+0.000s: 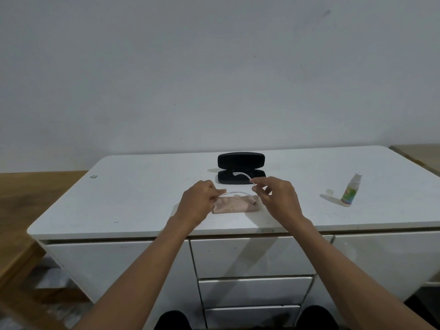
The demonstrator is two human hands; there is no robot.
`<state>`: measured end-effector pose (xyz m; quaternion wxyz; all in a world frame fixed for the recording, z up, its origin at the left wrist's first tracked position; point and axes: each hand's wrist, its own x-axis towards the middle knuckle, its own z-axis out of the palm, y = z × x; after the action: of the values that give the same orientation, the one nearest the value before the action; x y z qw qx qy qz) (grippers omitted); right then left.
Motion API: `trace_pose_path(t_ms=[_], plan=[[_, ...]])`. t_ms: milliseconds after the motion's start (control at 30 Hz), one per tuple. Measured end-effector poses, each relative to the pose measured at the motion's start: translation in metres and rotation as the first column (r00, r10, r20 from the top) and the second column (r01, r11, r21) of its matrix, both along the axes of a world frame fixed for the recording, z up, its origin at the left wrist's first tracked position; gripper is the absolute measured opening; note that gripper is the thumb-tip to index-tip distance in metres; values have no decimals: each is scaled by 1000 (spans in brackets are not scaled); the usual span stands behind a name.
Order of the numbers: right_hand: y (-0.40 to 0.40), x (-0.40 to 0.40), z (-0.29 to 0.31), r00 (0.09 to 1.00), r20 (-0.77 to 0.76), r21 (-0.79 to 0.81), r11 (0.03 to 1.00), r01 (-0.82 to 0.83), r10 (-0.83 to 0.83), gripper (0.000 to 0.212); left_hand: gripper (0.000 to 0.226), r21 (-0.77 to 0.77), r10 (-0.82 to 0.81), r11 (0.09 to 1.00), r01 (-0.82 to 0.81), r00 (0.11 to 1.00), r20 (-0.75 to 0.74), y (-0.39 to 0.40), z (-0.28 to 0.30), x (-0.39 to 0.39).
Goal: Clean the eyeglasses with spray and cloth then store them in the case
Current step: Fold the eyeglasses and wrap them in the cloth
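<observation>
Clear-framed eyeglasses (pixel 238 193) hang just above the white cabinet top (pixel 142 201), held between both hands. My left hand (pixel 198 204) pinches the frame's left end. My right hand (pixel 276 198) pinches the right end, where one thin temple arm (pixel 242 174) sticks out toward the back. A pinkish beige cloth (pixel 234 206) lies flat under the glasses. Behind them a black eyeglass case (pixel 241 167) stands open, its lid up and its tray toward me. The small spray bottle (pixel 351 190) stands uncapped at the right.
The bottle's small clear cap (pixel 329 192) lies just left of the bottle. White drawers (pixel 254 256) run below the cabinet's front edge. A wooden surface (pixel 21 210) adjoins on the left, another wooden edge (pixel 419 153) at the far right. A wall rises behind.
</observation>
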<state>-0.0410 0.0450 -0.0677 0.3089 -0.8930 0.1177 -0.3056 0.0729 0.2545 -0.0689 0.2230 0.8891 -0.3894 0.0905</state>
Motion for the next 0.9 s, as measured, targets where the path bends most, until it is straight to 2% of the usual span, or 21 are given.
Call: trace_pose_path(t_ms=[67,200,267,367,500,567,700,900], plan=[[1,3,3,999,-37,-54,998,-31,29,23,32,-39,7,999,-9,999,-49,-1,-2,3],[5,10,6,990,-136,-183,981,-63,38,25,21,-326,-16,942,-82,958,-286,4,-5,10],[7,12,6,986,-162,-194,979,-67,36,24,26,-436,-62,890,-135,911,-408,9,-5,13],[6,12,5,981,-185,-180,980,-90,56,18,37,-479,-86,854,-203,854,-514,16,-3,16],[2,6,6,978,-175,-166,976,-141,112,12,24,-470,-86,874,-121,915,-394,21,1,14],[-1,3,7,968,-214,-171,970,-172,134,13,21,-371,-107,928,-36,928,-357,21,3,11],[-4,-1,7,957,-244,-172,965,-199,154,12,35,-140,-91,989,53,956,-280,19,6,8],[-6,-3,8,925,-325,-181,947,-267,198,29,51,-94,-124,990,107,972,-202,18,6,6]])
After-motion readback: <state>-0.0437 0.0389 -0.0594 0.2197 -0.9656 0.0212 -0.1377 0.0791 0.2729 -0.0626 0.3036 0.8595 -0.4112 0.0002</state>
